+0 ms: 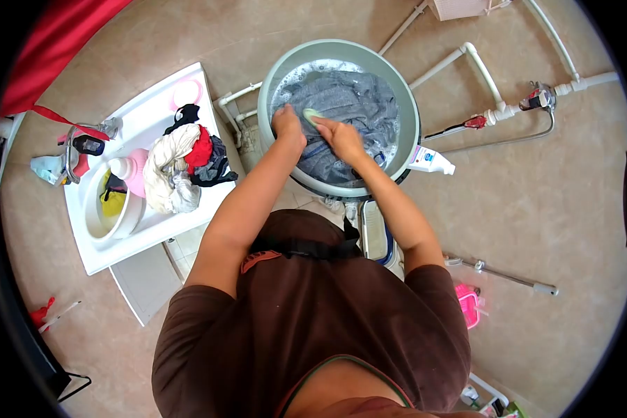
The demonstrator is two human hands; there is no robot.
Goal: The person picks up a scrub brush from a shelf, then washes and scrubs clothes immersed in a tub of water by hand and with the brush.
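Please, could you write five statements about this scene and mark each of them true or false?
1. The right hand holds a pale green object. True.
2. The grey cloth is in the white sink. False: it is in the round tub.
3. A red cloth lies among the laundry at the sink. True.
4. The left hand rests on the sink. False: it is at the grey cloth in the tub.
5. The white bottle is inside the tub. False: it is outside, beside the rim.
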